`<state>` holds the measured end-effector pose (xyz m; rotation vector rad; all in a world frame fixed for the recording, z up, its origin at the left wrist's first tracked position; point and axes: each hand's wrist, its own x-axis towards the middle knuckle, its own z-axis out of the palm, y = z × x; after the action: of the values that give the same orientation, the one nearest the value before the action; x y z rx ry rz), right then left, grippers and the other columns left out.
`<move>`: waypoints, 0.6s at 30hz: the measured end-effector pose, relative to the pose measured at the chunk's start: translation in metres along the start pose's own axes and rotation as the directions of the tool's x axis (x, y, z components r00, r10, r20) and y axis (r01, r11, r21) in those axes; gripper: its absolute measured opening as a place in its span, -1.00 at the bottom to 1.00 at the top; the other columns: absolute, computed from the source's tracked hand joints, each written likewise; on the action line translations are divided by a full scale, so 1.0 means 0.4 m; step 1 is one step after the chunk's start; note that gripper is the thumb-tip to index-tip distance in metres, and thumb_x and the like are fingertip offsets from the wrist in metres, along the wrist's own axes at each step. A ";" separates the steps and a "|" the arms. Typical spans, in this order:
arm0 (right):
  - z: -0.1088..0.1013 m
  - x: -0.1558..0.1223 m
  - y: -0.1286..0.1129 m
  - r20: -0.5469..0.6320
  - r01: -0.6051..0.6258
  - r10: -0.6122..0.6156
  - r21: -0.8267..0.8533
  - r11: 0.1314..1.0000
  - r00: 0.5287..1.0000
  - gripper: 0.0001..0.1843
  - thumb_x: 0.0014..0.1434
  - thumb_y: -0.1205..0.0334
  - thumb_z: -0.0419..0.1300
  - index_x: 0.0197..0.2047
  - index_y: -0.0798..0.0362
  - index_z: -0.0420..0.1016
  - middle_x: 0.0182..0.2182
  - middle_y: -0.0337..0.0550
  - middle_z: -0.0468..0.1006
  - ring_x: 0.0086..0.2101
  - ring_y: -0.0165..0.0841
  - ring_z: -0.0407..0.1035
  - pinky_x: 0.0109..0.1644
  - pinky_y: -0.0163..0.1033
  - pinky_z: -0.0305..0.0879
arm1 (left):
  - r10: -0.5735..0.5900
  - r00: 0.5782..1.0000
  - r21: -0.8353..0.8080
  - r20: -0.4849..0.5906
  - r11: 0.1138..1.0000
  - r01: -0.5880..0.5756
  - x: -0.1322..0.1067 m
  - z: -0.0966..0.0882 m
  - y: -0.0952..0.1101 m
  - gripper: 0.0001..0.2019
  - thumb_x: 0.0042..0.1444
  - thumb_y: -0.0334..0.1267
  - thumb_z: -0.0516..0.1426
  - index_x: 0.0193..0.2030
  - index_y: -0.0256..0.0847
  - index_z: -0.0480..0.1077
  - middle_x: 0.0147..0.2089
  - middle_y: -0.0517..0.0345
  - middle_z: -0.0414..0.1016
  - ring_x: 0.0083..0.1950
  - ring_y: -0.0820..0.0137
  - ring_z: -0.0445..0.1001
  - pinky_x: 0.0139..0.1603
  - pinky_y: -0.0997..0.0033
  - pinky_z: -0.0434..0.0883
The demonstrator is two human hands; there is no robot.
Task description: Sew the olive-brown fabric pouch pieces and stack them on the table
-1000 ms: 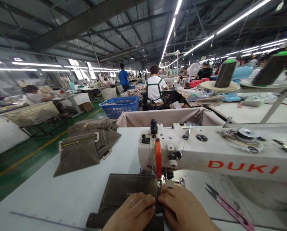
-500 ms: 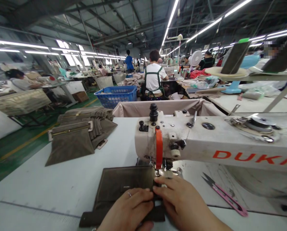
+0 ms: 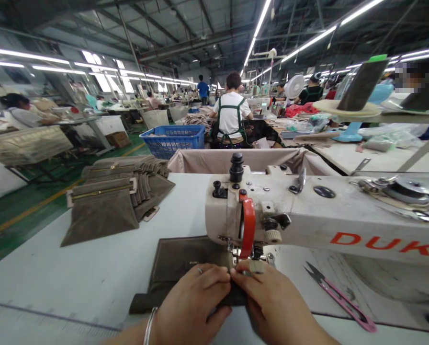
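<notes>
A flat olive-brown fabric panel [image 3: 178, 254] with a small metal label lies under the needle area of a white sewing machine [image 3: 308, 206] with a red thread-lever guard [image 3: 248, 227]. Across the panel's near part runs a dark strip [image 3: 142, 303] that sticks out to the left. My left hand [image 3: 196, 299], with a ring and a bracelet, presses on the panel, its fingers closed together at the right edge. Just in front of the presser foot, my right hand [image 3: 272, 297] grips that same edge; its fingertips are partly hidden. Pink thread snips [image 3: 340, 297] lie to the right.
Stacked brown zippered pieces [image 3: 103, 206] lie at the table's left. Behind the machine hangs a pinkish cloth-lined bin [image 3: 200, 162], with a blue basket [image 3: 174, 139] beyond. Thread cones [image 3: 363, 86] stand at right. A person in a white shirt [image 3: 231, 115] sits ahead.
The panel and strip have moved away from me, farther under the machine head, with both hands going along. My left hand has come farther over the panel. The view has shifted slightly.
</notes>
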<state>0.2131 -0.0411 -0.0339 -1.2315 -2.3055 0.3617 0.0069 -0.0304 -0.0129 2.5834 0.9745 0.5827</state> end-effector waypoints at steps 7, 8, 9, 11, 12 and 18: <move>-0.002 0.008 -0.004 0.093 -0.093 0.097 -0.044 0.995 0.991 -0.43 0.11 0.46 -0.01 0.19 0.00 0.36 -0.02 -0.01 0.48 -0.06 -0.17 0.37 0.02 -0.04 0.35 | -0.018 1.000 0.003 -0.016 1.000 0.018 0.028 0.008 -0.038 -0.72 0.06 -0.41 0.21 -0.05 -0.18 0.43 -0.02 0.09 0.51 0.01 0.24 0.44 0.16 0.15 0.34; -0.002 0.008 -0.005 0.094 -0.095 0.100 -0.048 0.994 0.991 -0.40 0.09 0.46 0.00 0.21 0.01 0.34 0.00 0.00 0.47 -0.05 -0.16 0.37 0.03 -0.03 0.35 | -0.017 1.000 0.011 -0.019 1.000 0.017 0.033 0.007 -0.044 -0.72 0.06 -0.40 0.21 -0.05 -0.17 0.43 -0.02 0.09 0.51 0.03 0.24 0.44 0.16 0.16 0.34; -0.002 0.008 -0.005 0.095 -0.101 0.106 -0.054 0.993 0.990 -0.39 0.08 0.47 0.00 0.22 0.01 0.33 0.02 -0.01 0.46 -0.04 -0.15 0.36 0.03 -0.03 0.35 | -0.015 1.000 0.019 -0.020 1.000 0.016 0.039 0.005 -0.049 -0.72 0.06 -0.40 0.21 -0.06 -0.17 0.43 -0.01 0.09 0.51 0.03 0.24 0.44 0.16 0.17 0.34; 0.000 0.007 -0.005 0.101 -0.116 0.122 -0.067 0.991 0.987 -0.37 0.06 0.47 -0.01 0.22 0.01 0.31 0.04 -0.02 0.44 -0.04 -0.14 0.36 0.03 -0.02 0.35 | -0.016 1.000 0.035 -0.013 0.999 0.017 0.050 0.001 -0.057 -0.73 0.05 -0.39 0.21 -0.07 -0.17 0.43 -0.01 0.09 0.51 0.02 0.24 0.44 0.13 0.19 0.36; 0.001 0.007 -0.004 0.100 -0.121 0.128 -0.075 0.990 0.987 -0.37 0.05 0.47 -0.01 0.22 0.01 0.31 0.04 -0.02 0.44 -0.04 -0.13 0.36 0.02 -0.01 0.36 | -0.018 1.000 0.043 -0.009 0.999 0.018 0.055 -0.001 -0.061 -0.74 0.05 -0.39 0.21 -0.08 -0.17 0.43 -0.02 0.09 0.50 0.01 0.24 0.44 0.11 0.20 0.37; -0.006 0.009 -0.006 0.032 -0.108 0.109 -0.034 0.994 0.994 -0.45 0.09 0.45 -0.01 0.15 0.01 0.34 -0.04 -0.04 0.47 -0.10 -0.20 0.39 -0.04 -0.10 0.38 | 0.049 0.999 0.072 -0.010 0.996 -0.048 0.072 -0.008 -0.089 -0.78 0.10 -0.34 0.19 -0.08 -0.16 0.45 -0.05 0.08 0.52 0.01 0.25 0.45 0.11 0.21 0.37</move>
<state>0.2109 -0.0394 -0.0297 -1.3803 -2.2860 0.3873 0.0055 0.0153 -0.0178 2.6770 0.9555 0.5857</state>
